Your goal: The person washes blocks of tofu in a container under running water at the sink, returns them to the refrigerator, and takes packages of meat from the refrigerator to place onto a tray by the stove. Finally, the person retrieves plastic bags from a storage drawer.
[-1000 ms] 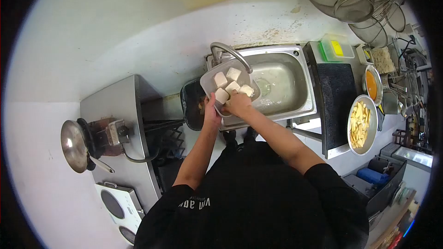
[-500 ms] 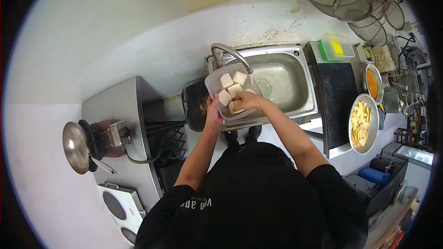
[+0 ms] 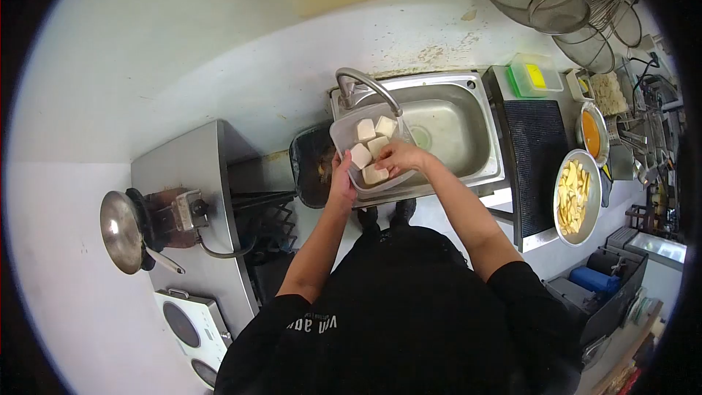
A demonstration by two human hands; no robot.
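A translucent plastic container [image 3: 341, 132] is held tilted over the left part of the sink, under the faucet. Several whitish, tofu-like blocks [image 3: 360, 155] with cut faces lie in it. My left hand [image 3: 342, 178] grips the container's near left side, thumb at the rim. Inside the container, my right hand [image 3: 399, 158] has its fingers bent against a white block [image 3: 375, 174] at the near end. Part of the other blocks is hidden behind this hand.
The steel sink [image 3: 457, 132] has a curved faucet [image 3: 373, 82]. Left of it is a dark bin [image 3: 311, 190]. To the right are a black ridged mat [image 3: 537, 153] and a bowl of yellow cut pieces [image 3: 573, 197]. A wok [image 3: 121, 230] sits far left.
The container has shifted slightly to the right, and the blocks in it sit a little differently. My right hand has turned slightly, with its fingers still at the near block.
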